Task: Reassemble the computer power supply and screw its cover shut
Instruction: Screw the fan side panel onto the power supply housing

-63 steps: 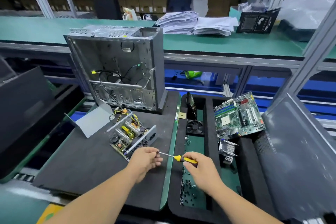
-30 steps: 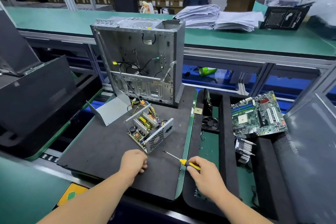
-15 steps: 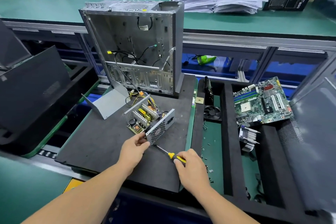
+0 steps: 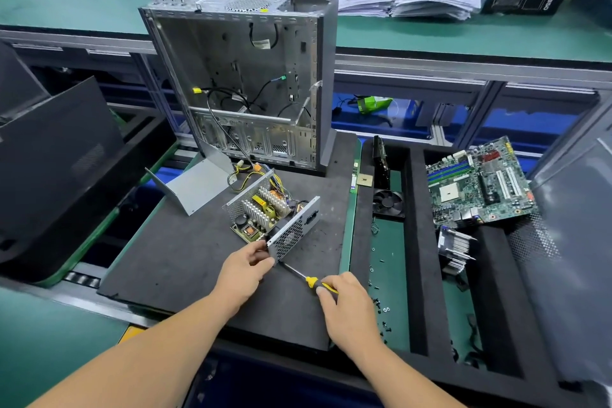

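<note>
The open power supply [image 4: 275, 214] lies on the black foam mat [image 4: 185, 258], its circuit board and heat sinks exposed. Its grey bent cover [image 4: 195, 187] rests apart, to the upper left. My left hand [image 4: 245, 270] pinches the near corner of the supply's perforated grille. My right hand [image 4: 347, 301] grips a yellow-handled screwdriver [image 4: 308, 280]; the shaft points up-left and its tip meets that same near corner, just by my left fingers.
An empty grey computer case [image 4: 245, 83] stands upright behind the supply. A foam tray [image 4: 417, 242] on the right holds a motherboard [image 4: 477, 182], a fan [image 4: 387, 204], a heat sink [image 4: 455, 247] and several loose screws [image 4: 381, 305]. A black panel [image 4: 53, 169] leans at left.
Both hands moved forward to the power supply. My left hand took hold of the grille's near corner, and the screwdriver tip came up against it.
</note>
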